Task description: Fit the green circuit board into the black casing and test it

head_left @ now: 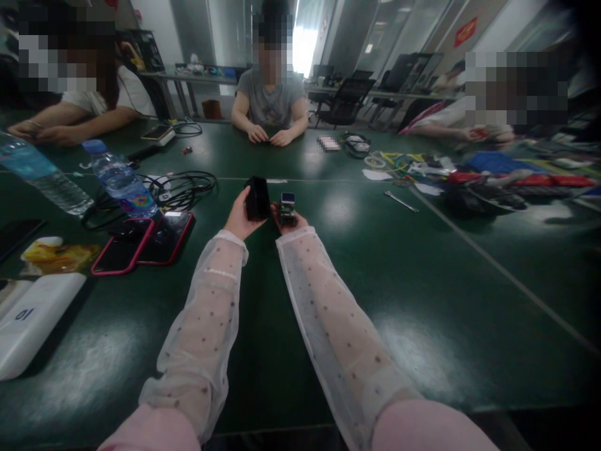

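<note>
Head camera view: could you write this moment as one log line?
left hand: holding black boxy object | right hand: holding small device | placement: side by side | right of hands: wrench on green table

Head-worn view, facing forward, down across table (366, 269)

Black box (258, 199) — plastic-looking, glossy smooth tabletop (469, 313), sheer cloth sleeves (323, 288), clear plastic bottles (119, 178), metal wrench (401, 202).

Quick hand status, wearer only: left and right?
Left hand: closed around a black box-like case, held up over the table.
Right hand: holding a small device with a screen, beside the case.
</note>
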